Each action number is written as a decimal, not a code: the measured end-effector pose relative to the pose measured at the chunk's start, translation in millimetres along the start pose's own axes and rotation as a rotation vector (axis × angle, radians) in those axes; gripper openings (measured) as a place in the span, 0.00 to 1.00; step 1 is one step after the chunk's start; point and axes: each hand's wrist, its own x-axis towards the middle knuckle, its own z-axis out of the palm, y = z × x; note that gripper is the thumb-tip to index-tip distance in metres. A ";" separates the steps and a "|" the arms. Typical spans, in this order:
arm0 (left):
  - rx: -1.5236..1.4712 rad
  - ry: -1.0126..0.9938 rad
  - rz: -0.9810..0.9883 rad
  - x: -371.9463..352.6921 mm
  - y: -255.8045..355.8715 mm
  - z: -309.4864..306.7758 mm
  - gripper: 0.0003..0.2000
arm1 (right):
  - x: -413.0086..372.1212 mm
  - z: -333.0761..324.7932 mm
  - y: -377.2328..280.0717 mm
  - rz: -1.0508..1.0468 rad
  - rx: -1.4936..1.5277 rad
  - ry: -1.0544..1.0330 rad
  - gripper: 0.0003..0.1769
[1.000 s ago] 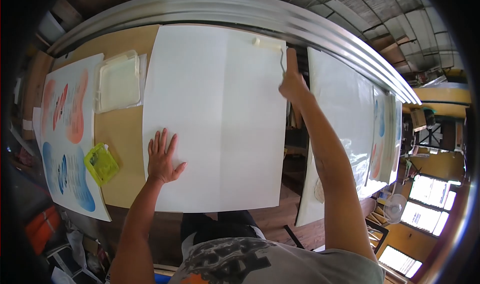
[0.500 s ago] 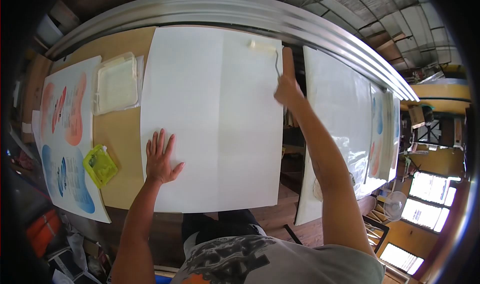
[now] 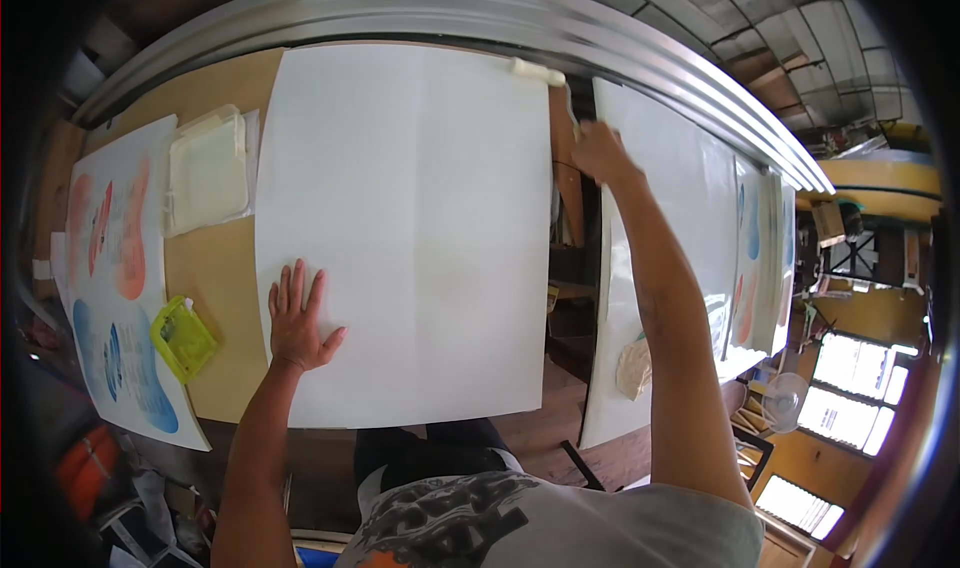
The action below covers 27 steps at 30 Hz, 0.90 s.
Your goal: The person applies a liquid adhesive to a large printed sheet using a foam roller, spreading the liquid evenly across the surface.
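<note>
A large white board (image 3: 400, 238) lies in front of me on a brown surface. My left hand (image 3: 302, 320) rests flat on its left part with the fingers spread. At the far right corner, my right hand (image 3: 603, 154) grips the handle of a paint roller (image 3: 538, 71). The pale roller head lies across the board's far edge, its right end reaching past the corner. My right fingers hide most of the handle.
Left of the board are a white tray (image 3: 170, 183), a lime-green container (image 3: 184, 340) and a printed poster board (image 3: 120, 278). To the right, past a dark gap, lies another white panel (image 3: 665, 218) with a crumpled cloth (image 3: 633, 370). Metal rails (image 3: 430, 8) run along the back.
The paint roller has moved away from me and right, up to the board's far edge, with my right hand. My left hand stays flat on the board. The whole view has shifted slightly.
</note>
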 end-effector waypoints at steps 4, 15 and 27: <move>0.035 0.011 0.003 5.1 -0.8 0.1 0.45 | 0.6 -6.9 -14.2 -0.014 -0.092 0.006 0.14; 0.020 0.043 0.013 4.5 -2.6 0.9 0.45 | -107.6 23.6 25.6 -0.164 -0.203 0.002 0.23; -0.043 0.057 -0.001 1.9 -3.3 -1.8 0.45 | -205.8 43.7 29.5 -0.219 -0.053 -0.071 0.26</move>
